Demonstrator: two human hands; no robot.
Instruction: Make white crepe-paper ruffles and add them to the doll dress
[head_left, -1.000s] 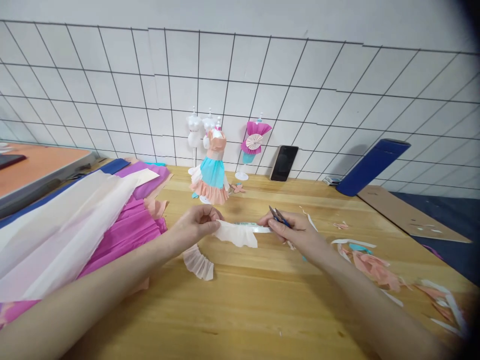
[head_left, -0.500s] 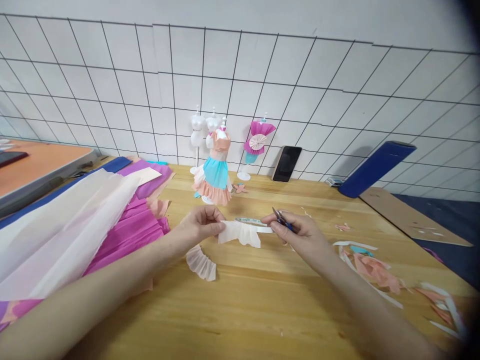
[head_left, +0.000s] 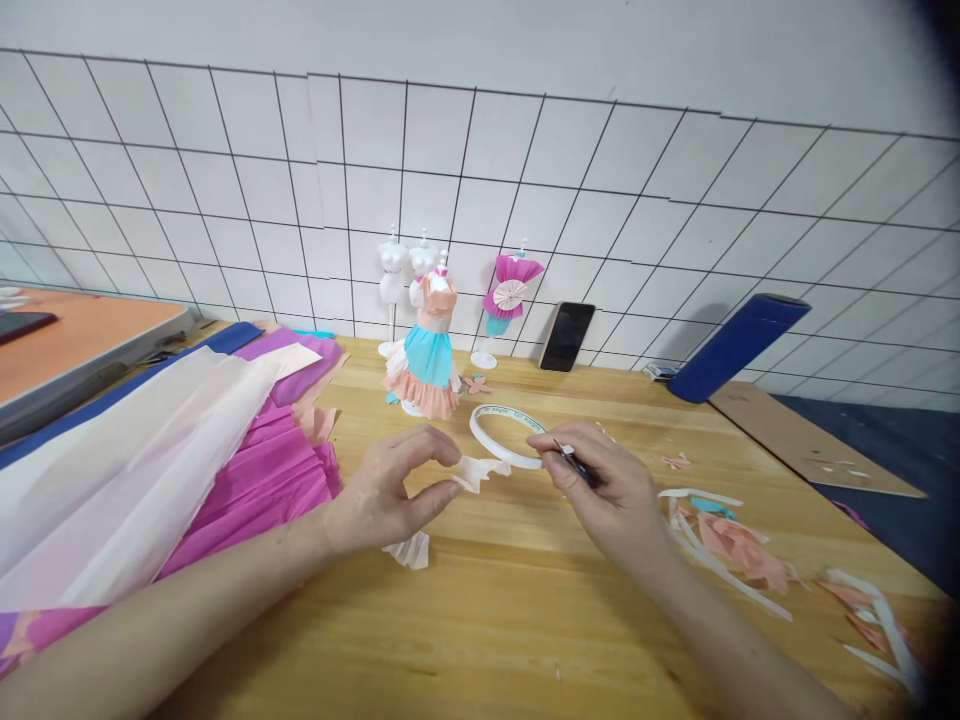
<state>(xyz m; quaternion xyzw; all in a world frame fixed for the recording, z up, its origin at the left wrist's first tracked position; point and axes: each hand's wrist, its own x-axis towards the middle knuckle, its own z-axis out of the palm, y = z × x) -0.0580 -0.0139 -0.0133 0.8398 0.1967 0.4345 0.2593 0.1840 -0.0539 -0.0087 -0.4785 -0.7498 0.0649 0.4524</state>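
Observation:
My left hand (head_left: 382, 495) pinches one end of a pale ruffled crepe paper strip (head_left: 478, 470) between thumb and forefinger, just above the wooden table (head_left: 480, 620). Its other end runs to my right hand (head_left: 607, 485), which holds small scissors (head_left: 571, 460) and touches the edge of a white tape roll (head_left: 504, 432) lying flat behind the strip. Partly hidden under my left hand lies a second ruffled piece (head_left: 409, 550).
Large crepe paper sheets (head_left: 172, 450) in white, pink and blue cover the left. Small mannequins with paper dresses (head_left: 429, 350) stand at the tiled wall, beside a phone (head_left: 568, 336) and a blue roll (head_left: 731, 345). Paper scraps (head_left: 739, 545) litter the right.
The ruffled strip has bunched up shorter between my hands. My left hand dropped lower and nearer. The tape roll now shows as a full ring by my right fingers.

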